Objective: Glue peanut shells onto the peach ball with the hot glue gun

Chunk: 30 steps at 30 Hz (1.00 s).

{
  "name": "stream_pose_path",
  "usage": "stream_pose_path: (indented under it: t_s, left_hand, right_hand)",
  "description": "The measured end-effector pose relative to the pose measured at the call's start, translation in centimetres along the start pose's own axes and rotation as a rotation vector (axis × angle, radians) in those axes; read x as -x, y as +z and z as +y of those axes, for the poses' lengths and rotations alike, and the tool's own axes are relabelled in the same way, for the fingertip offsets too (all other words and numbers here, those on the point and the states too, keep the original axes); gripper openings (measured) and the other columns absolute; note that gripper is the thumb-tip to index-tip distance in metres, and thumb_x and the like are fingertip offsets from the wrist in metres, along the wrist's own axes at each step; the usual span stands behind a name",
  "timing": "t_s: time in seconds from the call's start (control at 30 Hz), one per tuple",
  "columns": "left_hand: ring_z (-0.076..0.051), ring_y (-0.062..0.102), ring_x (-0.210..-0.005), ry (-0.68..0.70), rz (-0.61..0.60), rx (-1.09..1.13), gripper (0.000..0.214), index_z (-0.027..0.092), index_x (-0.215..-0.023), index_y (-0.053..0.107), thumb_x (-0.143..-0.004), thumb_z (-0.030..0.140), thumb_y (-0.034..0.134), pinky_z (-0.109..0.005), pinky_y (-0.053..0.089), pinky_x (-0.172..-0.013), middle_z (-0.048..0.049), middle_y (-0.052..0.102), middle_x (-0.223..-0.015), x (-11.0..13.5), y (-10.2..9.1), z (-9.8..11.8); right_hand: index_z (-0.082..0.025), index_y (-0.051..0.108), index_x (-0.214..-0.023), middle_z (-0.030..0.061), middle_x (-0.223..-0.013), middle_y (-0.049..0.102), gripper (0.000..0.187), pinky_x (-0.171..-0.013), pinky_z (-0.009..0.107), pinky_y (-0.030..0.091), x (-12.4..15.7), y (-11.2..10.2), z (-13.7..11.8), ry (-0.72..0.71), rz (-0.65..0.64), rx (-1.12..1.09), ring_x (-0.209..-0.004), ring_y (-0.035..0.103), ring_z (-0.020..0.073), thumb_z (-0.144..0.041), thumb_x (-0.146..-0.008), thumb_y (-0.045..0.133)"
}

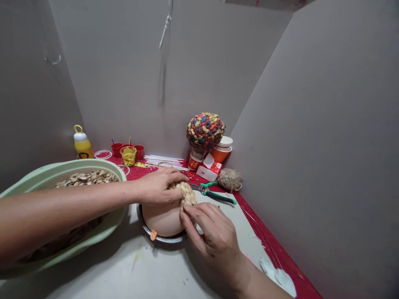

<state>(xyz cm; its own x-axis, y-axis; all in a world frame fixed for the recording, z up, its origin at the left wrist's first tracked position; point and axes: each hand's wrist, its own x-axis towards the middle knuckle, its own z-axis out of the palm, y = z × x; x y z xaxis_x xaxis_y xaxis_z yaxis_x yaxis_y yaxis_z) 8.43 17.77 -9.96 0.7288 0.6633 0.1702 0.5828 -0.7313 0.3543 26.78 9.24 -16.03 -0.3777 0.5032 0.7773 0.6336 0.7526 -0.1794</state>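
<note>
A peach-coloured balloon (163, 220) rests in a metal bowl (162, 238) in the middle of the table. A patch of pale nut shells (187, 192) is stuck over its upper right side. My left hand (157, 187) lies over the top of the balloon, fingers curled onto the shell patch. My right hand (208, 230) comes in from the lower right, its fingertips pinched together against the lower edge of the shells; what they pinch is too small to make out.
A pale green basket (107, 226) of shells stands at the left under my left forearm. Green-handled pliers (215, 193), a twine ball (230, 179), a multicoloured ball craft (205, 131), paper cups (222, 150), red cups, a yellow bottle (81, 143) and white sticks line the back.
</note>
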Motion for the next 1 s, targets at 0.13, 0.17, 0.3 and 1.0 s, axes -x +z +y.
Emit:
stream_pose_path:
  t_s: [0.13, 0.17, 0.3, 1.0]
  left_hand:
    - [-0.027, 0.049, -0.128, -0.015, -0.012, 0.021, 0.044, 0.019, -0.13, 0.055, -0.092, 0.04, 0.046, -0.043, 0.038, -0.108, -0.0124, 0.055, -0.137, 0.0, -0.2, 0.1]
    - [-0.027, 0.048, -0.129, -0.02, -0.013, 0.026, 0.044, 0.018, -0.13, 0.055, -0.093, 0.041, 0.045, -0.043, 0.037, -0.108, -0.0126, 0.054, -0.138, 0.0, -0.3, 0.2]
    - [-0.025, 0.047, -0.13, -0.018, 0.002, 0.055, 0.044, 0.019, -0.128, 0.056, -0.098, 0.044, 0.036, -0.043, 0.036, -0.109, -0.0119, 0.055, -0.139, 0.2, -0.6, 0.5]
    - [-0.022, 0.06, -0.109, -0.054, 0.544, 0.647, 0.041, 0.019, -0.121, 0.06, -0.097, 0.047, 0.042, -0.036, 0.045, -0.097, -0.0093, 0.066, -0.119, 4.4, -5.3, 7.1]
  right_hand:
    - [-0.019, 0.058, -0.113, 0.0072, -0.092, 0.066, 0.026, -0.072, 0.036, 0.05, 0.4, -1.0, 0.6, 0.048, 0.056, -0.084, -0.083, 0.061, 0.0205, -0.008, -0.09, 0.057]
    - [-0.019, 0.058, -0.116, 0.0079, -0.096, 0.066, 0.028, -0.075, 0.036, 0.05, 0.6, -1.2, 0.8, 0.071, 0.075, -0.089, -0.087, 0.061, 0.0211, -0.008, -0.09, 0.057]
    - [-0.02, 0.049, -0.132, 0.0132, -0.117, 0.06, 0.042, -0.088, 0.045, 0.051, 1.1, -0.9, 1.6, 0.203, 0.097, -0.059, -0.109, 0.057, 0.0264, -0.021, -0.091, 0.058]
    - [-0.025, 0.056, -0.12, 0.0095, -0.123, 0.062, 0.031, -0.095, 0.045, 0.05, 1.1, -3.0, 1.1, 0.537, 0.185, -0.34, -0.113, 0.059, 0.0256, -0.041, -0.093, 0.055]
